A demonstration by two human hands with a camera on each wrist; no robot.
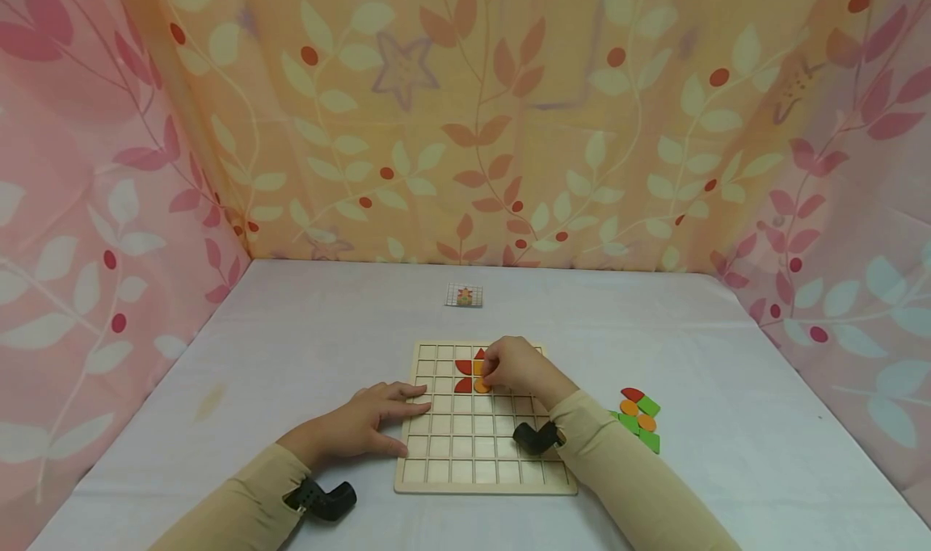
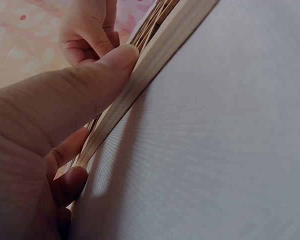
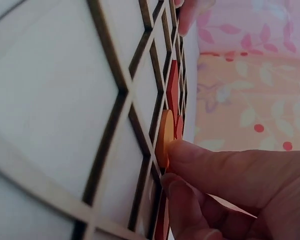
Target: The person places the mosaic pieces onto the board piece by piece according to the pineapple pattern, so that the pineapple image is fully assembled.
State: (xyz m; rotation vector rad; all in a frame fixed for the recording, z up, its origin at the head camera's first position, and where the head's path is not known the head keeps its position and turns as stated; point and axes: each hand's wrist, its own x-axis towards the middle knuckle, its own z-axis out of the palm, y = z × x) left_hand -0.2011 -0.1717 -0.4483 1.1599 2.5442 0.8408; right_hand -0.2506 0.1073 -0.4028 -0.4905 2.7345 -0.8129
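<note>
A wooden grid board (image 1: 486, 486) lies on the table. In the head view my left hand (image 1: 364, 422) rests at its left edge, fingers spread; the left wrist view shows the thumb (image 2: 102, 75) against the board's side. My right hand (image 1: 527, 369) is over the upper part of the grid. Its thumb and index finger pinch the edge of an orange disc (image 3: 165, 137) at a cell. Left of the disc sit two red quarter-round pieces (image 1: 463, 385). Above are a red triangle (image 1: 479, 355) and an orange square (image 1: 478, 368), partly covered by the right hand.
Several green, orange and red pieces (image 1: 647, 423) lie right of the board, beside the right sleeve. A small pattern card (image 1: 464, 296) lies beyond the board. White cloth (image 1: 320, 325) covers the table, and patterned curtains (image 1: 465, 131) stand around it.
</note>
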